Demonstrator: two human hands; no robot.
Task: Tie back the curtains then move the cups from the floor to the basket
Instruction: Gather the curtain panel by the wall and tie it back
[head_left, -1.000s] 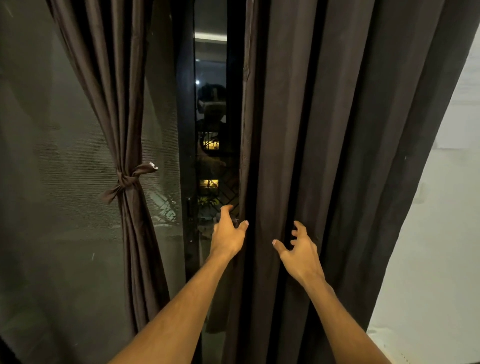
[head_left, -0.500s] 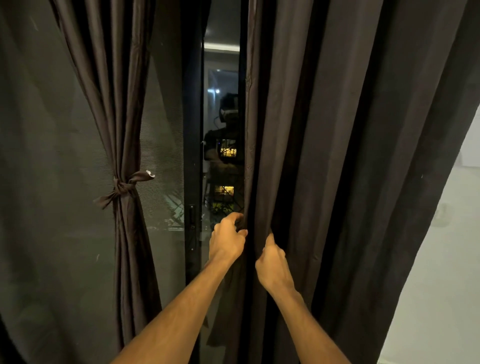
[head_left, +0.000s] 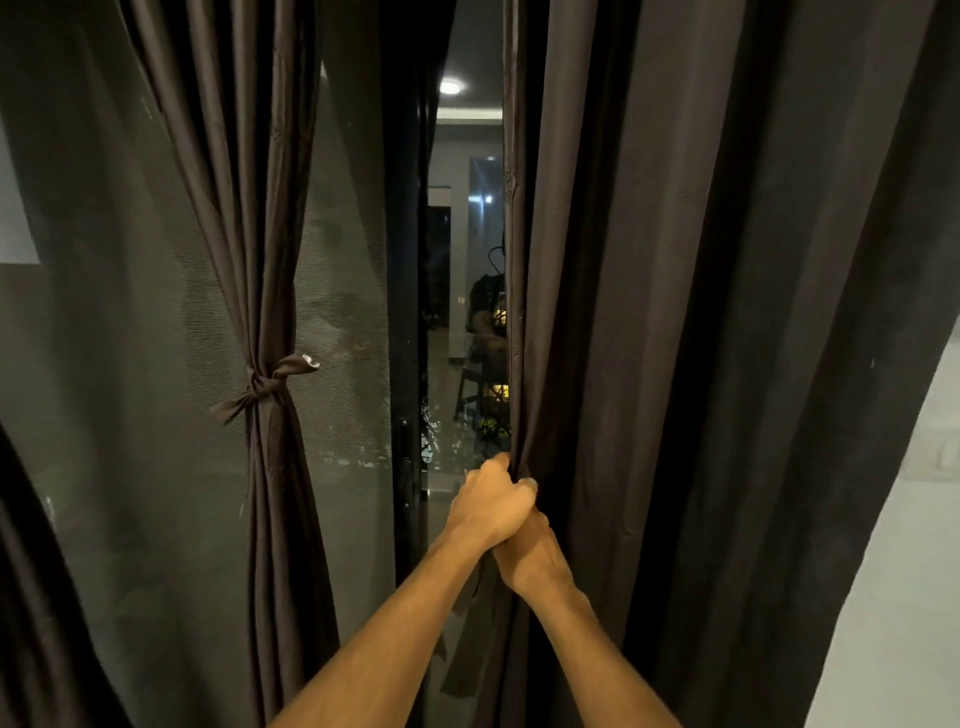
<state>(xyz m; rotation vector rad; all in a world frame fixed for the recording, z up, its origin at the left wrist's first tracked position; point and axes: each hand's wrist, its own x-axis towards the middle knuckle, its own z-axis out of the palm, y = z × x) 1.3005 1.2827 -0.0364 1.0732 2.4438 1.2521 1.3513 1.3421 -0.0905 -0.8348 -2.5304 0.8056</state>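
The right curtain (head_left: 701, 312) hangs loose and untied, filling the right half of my view, and both of my hands meet at its inner edge. My left hand (head_left: 491, 506) is clenched around that hem with the fingers curled into the fabric. My right hand (head_left: 530, 558) sits just beneath and partly behind the left one, touching it; its fingers are hidden by the left hand and the folds, so I cannot tell whether it is gripping the cloth or only pressed against it. Below my hands a loose flap of the same dark fabric hangs down between my forearms.

Further off to my left, the left curtain (head_left: 244, 208) is gathered into a narrow bundle and bound with a knotted tieback (head_left: 260, 387), its ends sticking out to either side. Behind it I see a mesh screen (head_left: 130, 364), and between the two curtains a dark door frame (head_left: 405, 312) with glass (head_left: 462, 260) reflecting a ceiling light. At the far right I see a pale wall (head_left: 909, 571).
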